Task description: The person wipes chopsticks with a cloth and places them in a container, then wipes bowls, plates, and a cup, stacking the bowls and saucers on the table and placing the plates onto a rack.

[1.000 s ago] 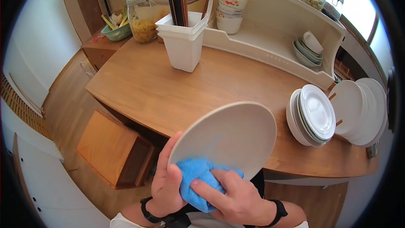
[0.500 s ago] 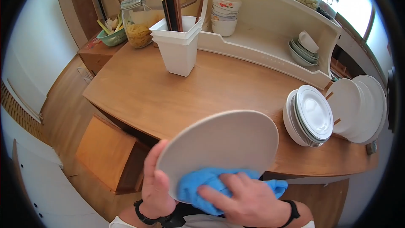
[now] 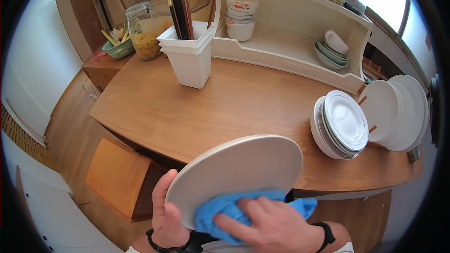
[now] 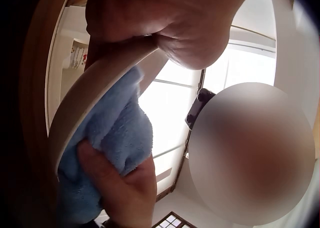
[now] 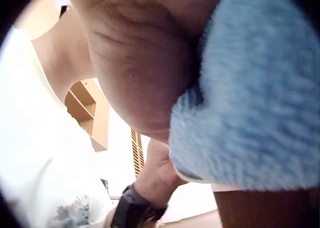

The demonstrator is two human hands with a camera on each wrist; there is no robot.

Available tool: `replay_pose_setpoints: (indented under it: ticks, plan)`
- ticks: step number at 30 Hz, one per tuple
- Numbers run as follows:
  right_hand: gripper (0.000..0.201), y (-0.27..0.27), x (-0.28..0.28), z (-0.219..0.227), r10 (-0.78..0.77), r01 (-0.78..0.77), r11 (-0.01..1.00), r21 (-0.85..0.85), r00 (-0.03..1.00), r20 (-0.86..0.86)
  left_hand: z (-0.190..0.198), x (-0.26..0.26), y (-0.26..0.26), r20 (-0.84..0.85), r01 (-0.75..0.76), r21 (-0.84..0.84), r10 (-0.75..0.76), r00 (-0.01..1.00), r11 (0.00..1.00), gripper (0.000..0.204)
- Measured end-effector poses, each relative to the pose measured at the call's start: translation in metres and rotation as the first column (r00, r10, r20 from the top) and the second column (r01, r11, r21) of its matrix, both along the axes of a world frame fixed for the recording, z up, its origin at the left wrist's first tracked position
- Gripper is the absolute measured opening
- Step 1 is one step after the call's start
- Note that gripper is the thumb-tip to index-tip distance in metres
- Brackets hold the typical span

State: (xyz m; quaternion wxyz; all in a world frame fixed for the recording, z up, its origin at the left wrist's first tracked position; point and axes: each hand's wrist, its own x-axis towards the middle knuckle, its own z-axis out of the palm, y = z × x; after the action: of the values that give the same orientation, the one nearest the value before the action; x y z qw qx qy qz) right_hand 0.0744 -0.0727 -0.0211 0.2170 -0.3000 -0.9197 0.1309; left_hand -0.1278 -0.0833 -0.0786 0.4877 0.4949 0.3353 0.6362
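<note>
A large pale plate (image 3: pixel 243 166) is held tilted in front of the table's near edge. My left hand (image 3: pixel 166 215) grips its left rim, with the thumb on the near side and the other fingers partly hidden behind it. With my right hand (image 3: pixel 276 222) I hold a bunched blue cloth (image 3: pixel 220 211) against the lower part of the plate's face. In the left wrist view the plate's rim (image 4: pixel 95 88) runs into the left palm, and the cloth (image 4: pixel 120 123) lies along its face under the right thumb. Fluffy cloth (image 5: pixel 250 113) fills much of the right wrist view.
Stacked plates and bowls (image 3: pixel 344 122) stand on the wooden table (image 3: pixel 154 98) at the right, beside a rack of upright plates (image 3: pixel 382 112). A white chopstick holder (image 3: pixel 187 63) stands at the back left, before a white shelf (image 3: pixel 281 61) with bowls. A wooden stool (image 3: pixel 119 173) sits at lower left.
The plate has come lower and tips flatter, its left rim moving left with my left hand. My right hand has slid the cloth rightward over the plate, and a loose end now trails right.
</note>
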Motion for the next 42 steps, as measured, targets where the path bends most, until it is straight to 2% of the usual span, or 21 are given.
replay_pose_setpoints:
  ticks: [2, 4, 6, 7, 10, 12, 13, 18, 20, 22, 23, 25, 27, 29, 30, 31, 33, 35, 36, 38, 42]
  plan:
    - [0.044, 0.001, 0.008, 0.009, -0.207, 0.194, 0.977, 0.094, 0.964, 0.167, -0.002, 0.001, 0.000, -0.024, -0.019, 0.010, 0.020, 1.000, 1.000, 0.063]
    - [0.045, 0.010, 0.006, 0.020, -0.288, 0.234, 0.949, 0.211, 0.915, 0.282, -0.003, 0.001, 0.001, -0.054, -0.016, 0.018, 0.017, 0.998, 1.000, 0.062]
    - [0.040, 0.014, 0.008, 0.023, -0.461, 0.367, 0.770, 0.522, 0.885, 0.058, -0.004, 0.002, 0.000, -0.143, 0.043, 0.079, -0.032, 0.989, 0.996, 0.058]
    - [0.040, 0.018, 0.009, 0.022, -0.478, 0.383, 0.765, 0.517, 0.876, 0.058, -0.006, 0.004, -0.001, -0.146, 0.063, 0.074, -0.052, 0.988, 0.995, 0.058]
    - [0.042, 0.032, 0.015, 0.014, -0.337, 0.355, 0.702, 0.617, 0.929, -0.151, -0.014, 0.008, -0.003, -0.132, -0.019, 0.078, 0.030, 0.991, 0.997, 0.055]
    - [0.043, 0.036, 0.020, 0.009, -0.387, 0.393, 0.717, 0.576, 0.911, -0.140, -0.015, -0.004, -0.002, -0.070, -0.233, -0.014, 0.231, 0.970, 0.972, 0.054]
    - [0.043, 0.036, 0.023, 0.005, -0.408, 0.406, 0.724, 0.558, 0.904, -0.130, -0.020, -0.006, 0.003, 0.090, -0.284, -0.033, 0.286, 0.954, 0.958, 0.054]
    - [0.043, 0.020, 0.012, -0.025, -0.367, 0.388, 0.826, 0.409, 0.921, -0.131, -0.015, 0.008, 0.019, 0.325, -0.389, -0.058, 0.386, 0.864, 0.919, 0.054]
    - [0.047, 0.009, -0.008, -0.034, -0.334, 0.343, 0.938, 0.044, 0.932, -0.142, -0.013, 0.020, 0.023, 0.394, -0.390, -0.076, 0.387, 0.834, 0.918, 0.055]
    - [0.051, 0.006, -0.028, -0.038, -0.217, 0.194, 0.976, -0.101, 0.909, -0.356, -0.005, 0.042, 0.024, 0.499, -0.360, -0.286, 0.459, 0.735, 0.888, 0.055]
    - [0.055, 0.002, -0.030, -0.037, -0.221, 0.123, 0.958, -0.258, 0.892, -0.394, -0.011, 0.037, 0.021, 0.497, -0.356, -0.280, 0.451, 0.741, 0.892, 0.055]
    - [0.051, -0.001, -0.027, -0.054, -0.200, 0.039, 0.947, -0.320, 0.849, -0.488, -0.032, 0.016, 0.014, 0.432, -0.154, -0.163, 0.210, 0.877, 0.975, 0.056]
    - [0.047, -0.001, -0.014, -0.062, -0.180, -0.059, 0.926, -0.374, 0.800, -0.572, -0.042, 0.011, 0.023, 0.364, -0.139, -0.203, 0.207, 0.908, 0.969, 0.056]
    - [0.050, 0.000, 0.015, -0.061, -0.035, -0.322, 0.875, -0.361, 0.703, -0.711, -0.030, 0.022, 0.039, 0.367, -0.149, -0.319, 0.267, 0.891, 0.936, 0.051]
    - [0.050, -0.006, 0.029, -0.055, -0.034, -0.326, 0.858, -0.398, 0.737, -0.675, -0.021, 0.033, 0.055, 0.304, -0.140, -0.201, 0.197, 0.932, 0.970, 0.047]
    - [0.050, -0.012, 0.044, -0.048, -0.031, -0.326, 0.839, -0.435, 0.770, -0.637, -0.015, 0.034, 0.068, 0.352, -0.059, -0.247, 0.147, 0.924, 0.967, 0.044]
    - [0.049, -0.025, 0.067, -0.049, -0.094, -0.216, 0.894, -0.393, 0.767, -0.635, -0.008, 0.031, 0.089, 0.404, 0.018, -0.285, 0.103, 0.909, 0.958, 0.042]
    - [0.063, -0.041, 0.092, -0.059, -0.268, -0.001, 0.897, -0.441, 0.795, -0.545, -0.007, 0.030, 0.109, 0.489, 0.263, -0.343, -0.068, 0.870, 0.902, 0.042]
    - [0.070, -0.051, 0.110, -0.068, -0.358, 0.104, 0.875, -0.473, 0.797, -0.487, -0.006, 0.030, 0.115, 0.489, 0.258, -0.335, -0.067, 0.870, 0.906, 0.042]
    - [0.064, -0.064, 0.128, -0.074, -0.527, 0.287, 0.839, -0.463, 0.641, -0.558, -0.003, 0.031, 0.125, 0.477, 0.300, -0.343, -0.110, 0.872, 0.890, 0.042]
    - [0.060, -0.072, 0.159, -0.059, -0.655, 0.670, 0.724, -0.164, 0.595, -0.465, -0.005, 0.031, 0.142, 0.465, 0.339, -0.375, -0.141, 0.874, 0.863, 0.041]
